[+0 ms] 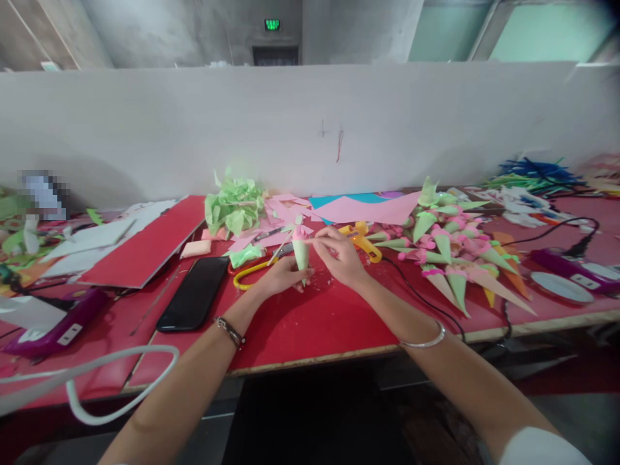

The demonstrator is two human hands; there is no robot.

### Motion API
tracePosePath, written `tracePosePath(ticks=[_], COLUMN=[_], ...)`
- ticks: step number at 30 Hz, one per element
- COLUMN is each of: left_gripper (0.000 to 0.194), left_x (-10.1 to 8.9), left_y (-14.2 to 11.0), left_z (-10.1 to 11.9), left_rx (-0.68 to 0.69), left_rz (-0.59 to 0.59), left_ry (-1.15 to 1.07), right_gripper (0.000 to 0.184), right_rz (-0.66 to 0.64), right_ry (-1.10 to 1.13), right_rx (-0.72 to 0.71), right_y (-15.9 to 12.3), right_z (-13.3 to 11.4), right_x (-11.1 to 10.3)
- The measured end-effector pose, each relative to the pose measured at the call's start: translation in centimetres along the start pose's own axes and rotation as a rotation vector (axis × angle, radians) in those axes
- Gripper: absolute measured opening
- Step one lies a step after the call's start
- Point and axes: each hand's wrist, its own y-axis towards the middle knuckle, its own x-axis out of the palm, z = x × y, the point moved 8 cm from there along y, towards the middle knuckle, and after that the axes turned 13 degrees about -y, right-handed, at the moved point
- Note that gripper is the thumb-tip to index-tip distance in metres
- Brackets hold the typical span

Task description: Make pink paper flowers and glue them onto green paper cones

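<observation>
One pale-green cone (301, 256), long axis near-upright, tip down, clamped in left hand (285, 276); right hand (343, 257) just right of its pink top (300, 234), fingertips bunched, grip unclear.

From close above, the head view looks forward and down across the counter (320, 329) to the partition (194, 129).

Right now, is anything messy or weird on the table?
A bit messy: tiny pale scraps lie scattered on the red tabletop near the right hand, like crumbs. Nothing looks clearly spilled or broken.
</observation>
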Motion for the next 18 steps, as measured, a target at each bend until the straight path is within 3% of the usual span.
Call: tracePosePath(ticks=[18], left_gripper=[0.017], left_x=[-0.19], left_y=[-0.23], left_z=[0.3], left_rx=[0.0], left_rz=[0.032], left_ry=[0.031], right_gripper=[0.012], right_rz=[0.035], right_ry=[-0.009], right_rx=[0.006], right_y=[0.01], right_z=[0.1], right_x=[-0.23])
